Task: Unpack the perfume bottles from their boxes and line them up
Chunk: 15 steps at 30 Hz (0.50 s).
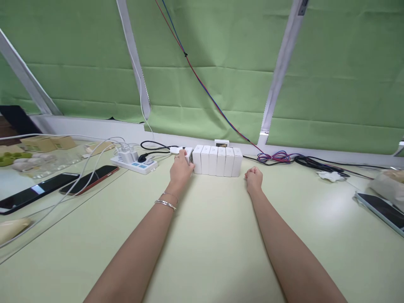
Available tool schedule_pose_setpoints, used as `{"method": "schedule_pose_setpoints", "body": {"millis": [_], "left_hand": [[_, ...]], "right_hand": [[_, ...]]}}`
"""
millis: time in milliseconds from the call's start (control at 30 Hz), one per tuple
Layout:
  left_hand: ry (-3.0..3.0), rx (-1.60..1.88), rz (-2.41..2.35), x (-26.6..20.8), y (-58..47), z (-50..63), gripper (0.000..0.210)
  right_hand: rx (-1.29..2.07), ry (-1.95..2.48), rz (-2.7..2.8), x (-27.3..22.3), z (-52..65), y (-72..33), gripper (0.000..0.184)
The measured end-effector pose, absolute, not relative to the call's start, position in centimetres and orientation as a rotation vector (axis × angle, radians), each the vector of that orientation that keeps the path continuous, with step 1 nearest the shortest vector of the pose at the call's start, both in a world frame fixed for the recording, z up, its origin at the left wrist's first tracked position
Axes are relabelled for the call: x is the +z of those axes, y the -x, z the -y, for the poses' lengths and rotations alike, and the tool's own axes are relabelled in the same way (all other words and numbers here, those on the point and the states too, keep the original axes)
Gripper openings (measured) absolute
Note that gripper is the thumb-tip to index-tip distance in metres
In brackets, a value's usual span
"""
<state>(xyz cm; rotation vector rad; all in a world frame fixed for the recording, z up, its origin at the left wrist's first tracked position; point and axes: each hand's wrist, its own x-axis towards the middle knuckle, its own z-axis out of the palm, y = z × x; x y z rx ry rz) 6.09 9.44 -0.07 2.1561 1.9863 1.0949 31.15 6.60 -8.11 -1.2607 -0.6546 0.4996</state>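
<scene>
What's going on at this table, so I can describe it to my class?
A person sits or stands at a pale table, both arms stretched forward. Their left hand grips a white box at the left end of a row of six similar upright boxes. Their right hand is loosely curled by the row's right end, holding nothing visible. A power strip lies left of the left hand.

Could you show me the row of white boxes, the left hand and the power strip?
Row of white boxes [220, 163]: head view, front face of a middle box.
Left hand [180, 169]: head view, back of the hand.
Power strip [136, 166]: head view, socket face.
</scene>
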Motion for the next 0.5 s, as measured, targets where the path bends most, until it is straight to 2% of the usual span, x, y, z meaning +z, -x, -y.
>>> {"method": "schedule_pose_setpoints", "body": {"millis": [300,500], "left_hand": [[-2.256,0.890,-2.012,1.2,-4.5,-6.1,0.043],[-2.354,0.787,-1.858,2.6,-4.1,-1.8,0.034]], "right_hand": [[0.484,1.260,0.709,-7.8,-5.3,-31.1,0.020],[0.396,1.198,1.049,-6.5,-1.7,-27.7,0.003]]}}
